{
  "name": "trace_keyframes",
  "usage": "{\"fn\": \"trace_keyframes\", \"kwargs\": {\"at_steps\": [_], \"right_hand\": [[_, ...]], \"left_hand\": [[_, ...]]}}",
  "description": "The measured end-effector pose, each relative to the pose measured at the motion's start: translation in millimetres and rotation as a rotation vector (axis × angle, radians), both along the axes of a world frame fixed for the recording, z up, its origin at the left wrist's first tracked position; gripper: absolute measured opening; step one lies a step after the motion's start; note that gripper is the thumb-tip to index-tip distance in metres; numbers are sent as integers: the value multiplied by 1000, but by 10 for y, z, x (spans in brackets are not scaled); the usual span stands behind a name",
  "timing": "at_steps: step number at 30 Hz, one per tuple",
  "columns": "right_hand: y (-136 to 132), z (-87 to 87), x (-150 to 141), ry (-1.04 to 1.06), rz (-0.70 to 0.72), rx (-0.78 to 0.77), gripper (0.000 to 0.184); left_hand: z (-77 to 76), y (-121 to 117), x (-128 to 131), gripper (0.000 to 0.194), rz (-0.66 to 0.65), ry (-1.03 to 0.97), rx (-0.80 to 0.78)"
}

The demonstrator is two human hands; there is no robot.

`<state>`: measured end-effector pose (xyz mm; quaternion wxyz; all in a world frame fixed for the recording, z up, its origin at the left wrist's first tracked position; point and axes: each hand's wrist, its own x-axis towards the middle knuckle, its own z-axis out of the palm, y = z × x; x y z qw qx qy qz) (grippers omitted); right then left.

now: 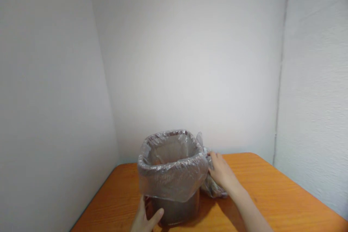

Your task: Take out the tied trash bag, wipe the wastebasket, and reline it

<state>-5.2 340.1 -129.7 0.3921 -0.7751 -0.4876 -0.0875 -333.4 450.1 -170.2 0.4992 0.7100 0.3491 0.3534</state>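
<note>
A clear plastic liner (171,185) hangs over the rim of a dark gray bin (175,212), which stands upright on the orange wood-grain table (274,185). The right hand (221,171) is clamped on the liner's gathered excess (213,186) at the bin's right side. The left hand (143,215) sits at the bin's lower front, thumb against its wall; I cannot tell whether it grips.

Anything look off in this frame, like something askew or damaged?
Yes: the clear plastic liner sits unevenly on the dark bin. Its slack is bunched into a wad at the bin's right side, beside the right hand, while the front hangs in a lower flap. No tear is visible.
</note>
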Motion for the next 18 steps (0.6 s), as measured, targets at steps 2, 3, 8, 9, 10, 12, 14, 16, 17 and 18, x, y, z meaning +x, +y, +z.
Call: {"fn": "trace_keyframes", "kwargs": {"at_steps": [2, 3, 8, 9, 10, 12, 14, 16, 17, 18], "right_hand": [[-87, 10, -75, -43, -10, 78, 45], [-128, 4, -126, -78, -1, 137, 50], [-302, -69, -368, -204, 143, 371, 31], [-334, -77, -387, -202, 164, 387, 22], [-363, -77, -394, -196, 181, 400, 17], [-414, -43, -379, -176, 204, 446, 12], [-446, 43, -347, -144, 222, 534, 10], [-452, 183, -315, -112, 241, 627, 8], [-444, 272, -302, -94, 257, 662, 8], [-425, 372, -291, -75, 274, 686, 8]], "left_hand": [[131, 21, -43, 85, 124, -28, 215], [191, 33, -56, 84, 178, -42, 351], [452, -6, -56, 52, 269, -53, 807], [496, -35, -55, 41, 270, -23, 819], [537, -67, -56, 29, 267, 16, 816], [615, -126, -68, 11, 275, 67, 802], [699, -164, -85, 14, 318, 40, 822], [812, -173, -99, 17, 366, -24, 880], [884, -166, -102, 16, 374, -49, 927], [969, -153, -101, 14, 374, -60, 978]]}}
